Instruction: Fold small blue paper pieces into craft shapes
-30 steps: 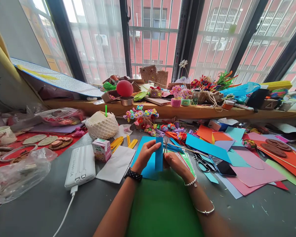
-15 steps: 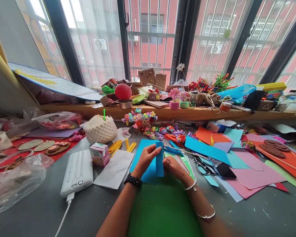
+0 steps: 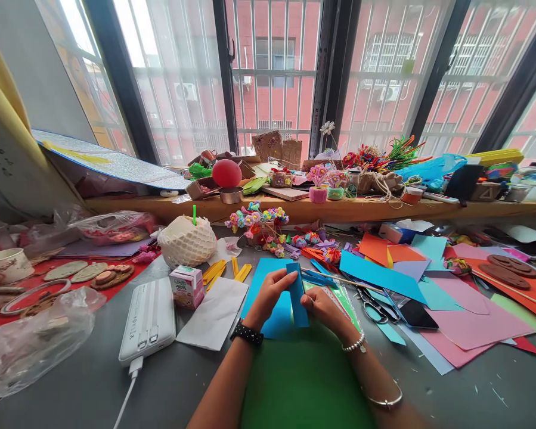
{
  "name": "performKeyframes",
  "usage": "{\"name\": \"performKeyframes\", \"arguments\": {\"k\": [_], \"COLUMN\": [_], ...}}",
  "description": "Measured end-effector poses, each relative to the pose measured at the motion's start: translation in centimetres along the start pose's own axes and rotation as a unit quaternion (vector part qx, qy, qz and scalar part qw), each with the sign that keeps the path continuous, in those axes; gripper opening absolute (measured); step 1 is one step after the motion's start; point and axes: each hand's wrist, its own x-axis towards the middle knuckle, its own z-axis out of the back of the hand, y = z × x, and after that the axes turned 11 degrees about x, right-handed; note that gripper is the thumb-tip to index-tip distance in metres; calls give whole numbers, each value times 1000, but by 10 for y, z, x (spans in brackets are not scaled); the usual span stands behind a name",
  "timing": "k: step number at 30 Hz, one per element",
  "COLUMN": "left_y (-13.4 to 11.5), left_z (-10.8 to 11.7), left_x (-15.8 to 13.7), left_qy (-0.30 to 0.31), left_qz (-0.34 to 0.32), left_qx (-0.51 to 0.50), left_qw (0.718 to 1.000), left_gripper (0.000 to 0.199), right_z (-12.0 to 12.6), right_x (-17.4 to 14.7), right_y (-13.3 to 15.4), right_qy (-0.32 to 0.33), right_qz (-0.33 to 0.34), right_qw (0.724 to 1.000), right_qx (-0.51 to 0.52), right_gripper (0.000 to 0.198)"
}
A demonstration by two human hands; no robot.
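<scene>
Upright in front of me is a narrow strip of blue paper (image 3: 297,293). My left hand (image 3: 268,299) pinches its upper left part between thumb and fingers. At the strip's right edge my right hand (image 3: 329,311) is closed, with the thumb pressed to the paper and the other fingers curled out of sight. Under the hands lies a larger blue sheet (image 3: 262,275). Just beyond the right hand are folded blue strips (image 3: 318,277) and a thin wooden stick (image 3: 339,276). Scissors (image 3: 375,311) rest to the right of that hand.
On the left are a white power bank (image 3: 148,316) with a cable, a small drink carton (image 3: 187,287), a white paper (image 3: 214,313) and a net-wrapped coconut (image 3: 187,241). A phone (image 3: 414,313) and many coloured papers (image 3: 468,310) cover the right. Crafts crowd the wooden ledge (image 3: 160,208) behind.
The strip has gone from nearly vertical to slightly tilted, its lower end turned to the right. Both hands still hold it; the whole view has shifted slightly.
</scene>
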Motion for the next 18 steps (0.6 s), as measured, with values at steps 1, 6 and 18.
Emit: {"name": "performKeyframes", "arguments": {"k": [1, 6, 18], "left_y": [0, 3, 2], "left_z": [0, 4, 1], "left_x": [0, 1, 1], "left_qy": [4, 27, 11], "left_qz": [2, 13, 22], "left_qx": [-5, -8, -23], "left_qw": [1000, 1000, 999], "left_gripper": [33, 31, 31], "right_z": [0, 1, -2], "right_x": [0, -1, 1], "right_y": [0, -1, -4], "right_qy": [2, 30, -8], "right_qz": [4, 21, 11], "right_qw": [1000, 999, 1000], "right_qx": [-6, -23, -1], "right_gripper": [61, 60, 60]}}
